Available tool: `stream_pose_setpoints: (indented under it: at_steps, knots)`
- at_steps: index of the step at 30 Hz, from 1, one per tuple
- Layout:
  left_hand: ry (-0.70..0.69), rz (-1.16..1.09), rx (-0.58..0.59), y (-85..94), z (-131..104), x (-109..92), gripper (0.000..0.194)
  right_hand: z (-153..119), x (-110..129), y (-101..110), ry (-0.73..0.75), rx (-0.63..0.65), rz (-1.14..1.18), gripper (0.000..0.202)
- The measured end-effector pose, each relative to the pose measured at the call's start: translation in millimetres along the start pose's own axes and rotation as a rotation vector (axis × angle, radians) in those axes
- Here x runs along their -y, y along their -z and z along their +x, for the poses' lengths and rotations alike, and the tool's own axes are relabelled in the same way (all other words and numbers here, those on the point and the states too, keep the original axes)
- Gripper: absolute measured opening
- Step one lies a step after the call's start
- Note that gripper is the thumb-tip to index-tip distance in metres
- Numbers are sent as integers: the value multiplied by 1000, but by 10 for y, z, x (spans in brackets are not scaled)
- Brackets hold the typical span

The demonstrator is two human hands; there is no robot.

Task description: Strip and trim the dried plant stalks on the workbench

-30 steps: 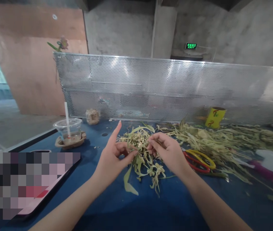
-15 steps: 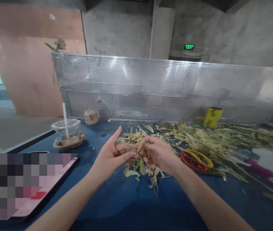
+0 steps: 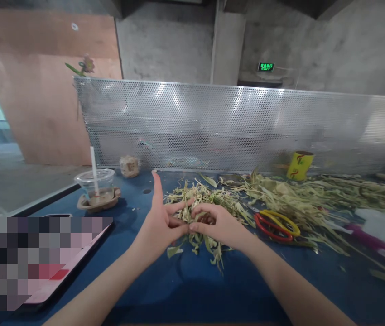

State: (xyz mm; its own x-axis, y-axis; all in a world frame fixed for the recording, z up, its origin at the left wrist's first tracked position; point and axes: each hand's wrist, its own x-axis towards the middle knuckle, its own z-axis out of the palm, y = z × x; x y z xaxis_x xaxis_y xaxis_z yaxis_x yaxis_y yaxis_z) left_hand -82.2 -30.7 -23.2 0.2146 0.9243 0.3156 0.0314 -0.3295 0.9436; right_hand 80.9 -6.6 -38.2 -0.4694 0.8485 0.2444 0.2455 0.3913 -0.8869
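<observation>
My left hand (image 3: 160,226) is over the near side of a heap of dried, pale green leaves and stems (image 3: 216,199). One of its digits points straight up, while others reach right and meet the fingertips of my right hand. Thumb and fingers of my right hand (image 3: 221,226) are curled into a pinch at that meeting point. Whatever is between the two sets of fingertips is too small and covered to make out. Loose leaves (image 3: 216,256) hang out below the hands on the blue tabletop (image 3: 185,294).
Scissors (image 3: 276,226) with red and yellow handles lie right of my hands, beside a larger plant pile (image 3: 291,199). Behind stands a yellow roll (image 3: 300,165). At left are a lidded plastic cup (image 3: 95,181) with straw and a tablet-like device (image 3: 60,274). A perforated metal screen (image 3: 195,122) closes the back.
The leafy piece between my fingertips is no longer visible there. My left hand's raised digit has swung more upright, and my right hand has shifted slightly left and closed into a tighter pinch.
</observation>
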Motion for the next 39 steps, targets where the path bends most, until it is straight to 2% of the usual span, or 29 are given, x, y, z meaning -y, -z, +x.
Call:
stream_pose_setpoints:
  at_steps: [6, 9, 14, 17, 20, 23, 26, 31, 35, 39]
  knots:
    - [-63, 164, -103, -56, -48, 17, 114, -29, 8, 17, -32, -30, -49, 16]
    - [-70, 187, -94, -50, -53, 9, 108, -31, 6, 36, -22, -56, -47, 13]
    - [-40, 351, -79, -17, -36, -4, 100, -32, 46, 12, -11, -45, -38, 16]
    - [-59, 427, -94, -20, -28, 13, 101, -33, 57, -29, -26, -120, -27, 22]
    - [-96, 483, -59, -40, -29, 42, 99, -31, 50, -56, -21, -202, -38, 21]
    - [-131, 533, -69, -36, -30, 56, 95, -32, 38, -42, -16, -208, -51, 17]
    - [-148, 534, -95, -5, -27, 34, 95, -31, 35, 3, -18, -202, -39, 14]
    - [-75, 442, -45, 21, -30, -20, 95, -23, 53, 50, -82, -141, 97, 16]
    - [-117, 420, -15, 2, -41, -1, 92, -22, 54, 16, -69, -85, 92, 21]
    - [-150, 428, -63, 10, -36, 10, 89, -22, 58, 25, -45, -172, 35, 21]
